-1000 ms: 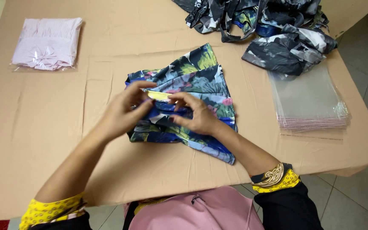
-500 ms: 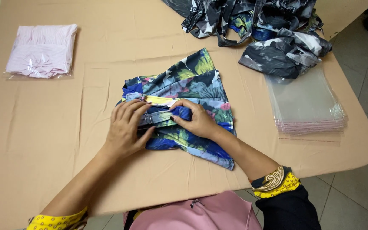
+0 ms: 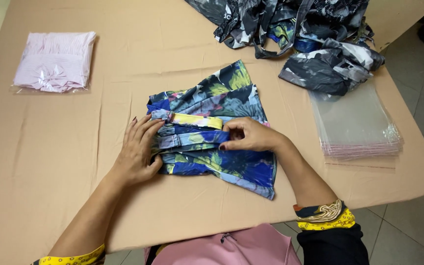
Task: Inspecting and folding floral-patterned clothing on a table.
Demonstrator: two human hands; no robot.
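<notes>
A folded floral garment in blue, green and yellow lies near the middle of the table, which is covered in a plain tan cloth. A narrow belt or strap of the same print runs across the folded part, with a yellow band just above it.

The left hand rests flat on the garment's left edge, fingers spread and pressing down, its grip around nothing. The right hand sits on the garment's middle, fingers curled, the tips pinching the right end of the strap against the fabric.

Around the garment the table carries other things. A pink garment sealed in a clear bag lies at the far left, well apart from the hands. A heap of dark printed clothes spreads along the far edge, and one dark bundle sits off its right side, touching the top of a stack of clear bags. That stack lies near the table's right edge, just beside the right forearm but apart from the floral garment. Nothing lies between the hands and the garment; the space near the person's body is bare cloth.
</notes>
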